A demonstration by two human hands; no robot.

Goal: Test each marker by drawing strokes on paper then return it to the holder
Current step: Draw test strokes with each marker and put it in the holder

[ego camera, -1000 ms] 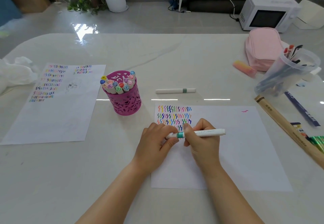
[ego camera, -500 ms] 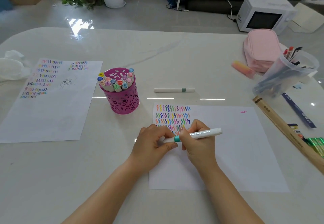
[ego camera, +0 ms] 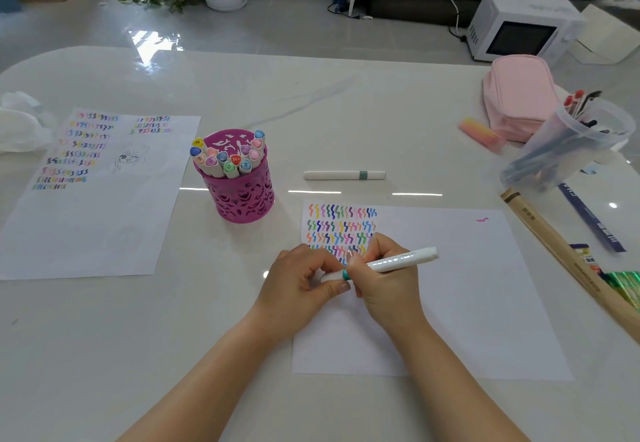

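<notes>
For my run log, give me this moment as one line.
left hand grips marker end | right hand grips barrel | both over paper | holder apart, untouched

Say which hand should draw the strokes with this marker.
Right, probably. The right hand grips the marker by its barrel over the paper, just below the stroke rows; the left hand only pinches its cap end.

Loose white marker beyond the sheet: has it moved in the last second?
No. The loose white marker keeps the same offset from the top edge of the paper and from the pink holder, lying parallel to that edge as before.
</notes>
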